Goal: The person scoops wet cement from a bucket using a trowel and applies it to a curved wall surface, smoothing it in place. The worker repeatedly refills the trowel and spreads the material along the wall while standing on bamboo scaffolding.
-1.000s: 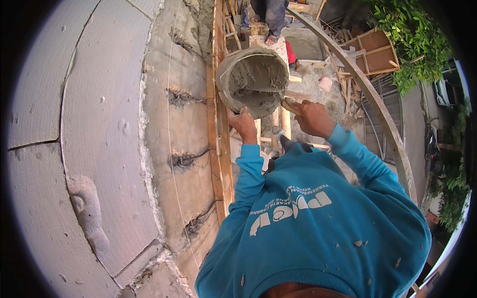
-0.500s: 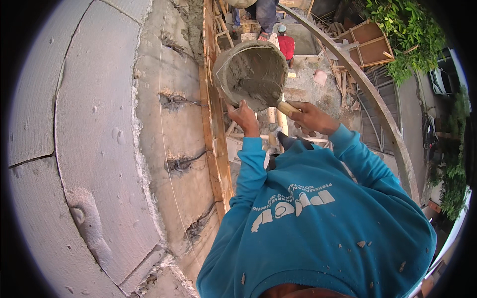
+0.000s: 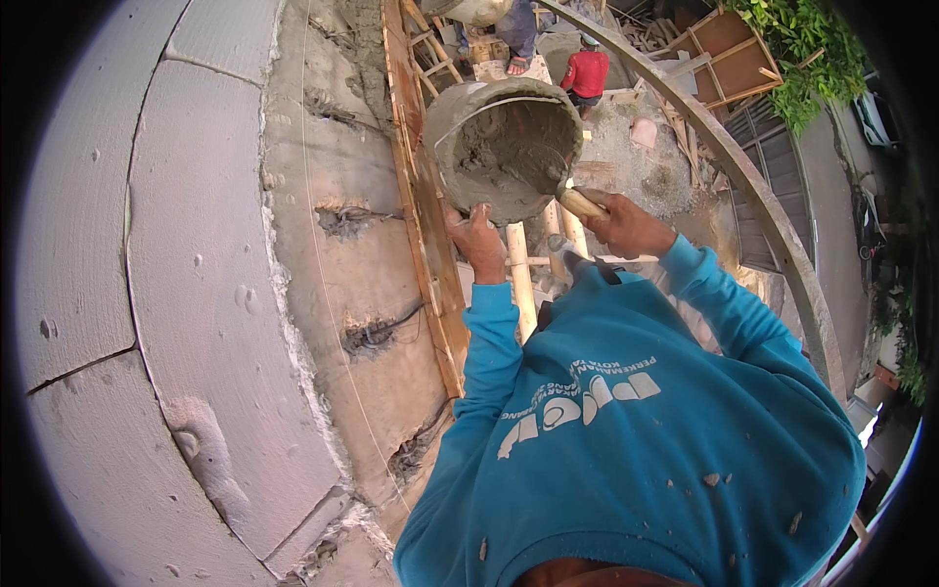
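Note:
A mortar-caked bucket (image 3: 445, 132) is tilted with its mouth toward me, and wet grey mortar (image 3: 514, 147) lies inside. My left hand (image 3: 479, 243) is closed on the bucket's lower rim, thumb up against the edge. The wooden handle of a trowel (image 3: 584, 203) sits in my right hand (image 3: 631, 227), fingers wrapped round it. The trowel's metal neck reaches over the bucket's right rim; most of its blade is hidden or blends with the mortar.
Left of me runs a wall of pale blocks (image 3: 215, 254) with a string line (image 3: 328, 293) and a wooden board (image 3: 425, 245). Bamboo poles (image 3: 521, 279) stand below the bucket. A curved beam (image 3: 753, 176) arcs at right. A person in red (image 3: 587, 73) is beyond; another person's legs (image 3: 518, 34) show above.
My view has shifted slightly. The bucket's mouth faces me more squarely, and the trowel has moved slightly up and right, showing its metal neck at the rim. Both hands keep their hold.

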Available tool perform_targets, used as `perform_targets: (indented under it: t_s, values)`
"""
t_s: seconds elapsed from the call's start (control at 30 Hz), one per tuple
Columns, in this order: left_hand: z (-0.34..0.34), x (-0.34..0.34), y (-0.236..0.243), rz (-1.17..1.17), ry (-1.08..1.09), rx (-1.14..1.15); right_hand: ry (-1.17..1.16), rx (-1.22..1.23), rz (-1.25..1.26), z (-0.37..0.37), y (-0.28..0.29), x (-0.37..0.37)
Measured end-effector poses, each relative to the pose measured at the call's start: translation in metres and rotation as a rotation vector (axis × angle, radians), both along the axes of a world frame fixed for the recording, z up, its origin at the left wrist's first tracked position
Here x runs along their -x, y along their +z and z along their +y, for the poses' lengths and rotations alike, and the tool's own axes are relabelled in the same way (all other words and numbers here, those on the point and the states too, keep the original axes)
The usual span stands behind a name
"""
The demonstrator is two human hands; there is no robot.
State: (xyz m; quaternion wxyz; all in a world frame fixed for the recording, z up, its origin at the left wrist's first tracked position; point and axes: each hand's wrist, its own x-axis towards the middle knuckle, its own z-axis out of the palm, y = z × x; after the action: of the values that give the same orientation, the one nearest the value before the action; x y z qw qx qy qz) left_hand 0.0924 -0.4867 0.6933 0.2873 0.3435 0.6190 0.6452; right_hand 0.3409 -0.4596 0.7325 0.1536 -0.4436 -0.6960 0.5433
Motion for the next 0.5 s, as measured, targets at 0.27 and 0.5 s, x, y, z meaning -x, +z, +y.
perform_targets:
  t_s: [0.27,0.5]
  values:
    - [-0.009,0.031,-0.020,-0.373,-0.109,0.101,-0.078,0.997,0.541,-0.009,-0.021,-0.001]
    - [0.007,0.009,-0.014,-0.360,0.029,0.286,-0.163,1.239,0.737,-0.034,-0.044,0.002]
